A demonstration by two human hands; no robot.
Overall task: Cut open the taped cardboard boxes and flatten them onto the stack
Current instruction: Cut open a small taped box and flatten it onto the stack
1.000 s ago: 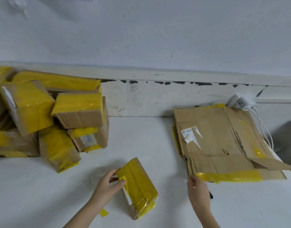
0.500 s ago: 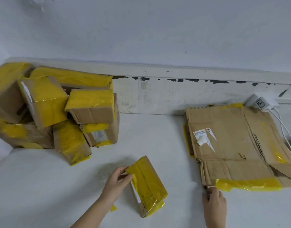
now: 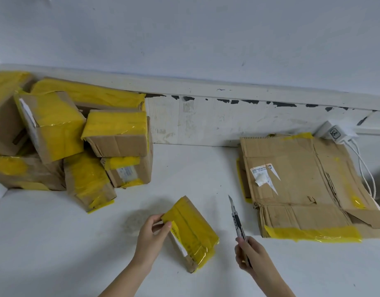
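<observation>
Head view: a small taped box (image 3: 190, 233) is stood on edge on the counter (image 3: 56, 243), low centre. Its long axis is run from upper left, by the left hand (image 3: 151, 237), down to lower right, toward the viewer. Its near-left end is pinched by the left hand, thumb on the front and fingers curled behind. A knife (image 3: 237, 224) is gripped by the right hand (image 3: 252, 256), fingers wrapped round the handle, blade pointed up and away. The box is sited between the hands: touched by the left, apart from the right, to the left of the blade. Judgement: the blade is to be brought left onto the tape seam along that axis. Uncut boxes (image 3: 77, 136) are piled far left; the flat stack (image 3: 302, 189) is laid at right.
</observation>
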